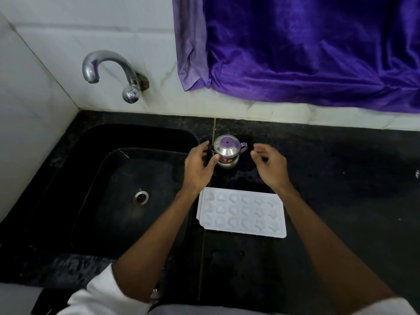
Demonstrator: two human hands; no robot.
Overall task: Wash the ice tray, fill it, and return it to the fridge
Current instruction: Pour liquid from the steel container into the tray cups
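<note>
The left hand (pixel 198 165) has its fingers (pixel 204 147) spread apart, the thumb tip against or just beside a small steel pot (pixel 227 151). The right hand (pixel 271 165) hovers on the pot's other side, fingers loosely curled, holding nothing. Nearer the person, the white ice tray (pixel 242 211) lies flat on the black bench (pixel 341 178), cavities up, its long axis running left to right, just right of the sink (pixel 113 178).

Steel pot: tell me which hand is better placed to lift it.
Likely left: the left hand has its thumb against the steel pot, while the right hand hovers apart from it.
</note>
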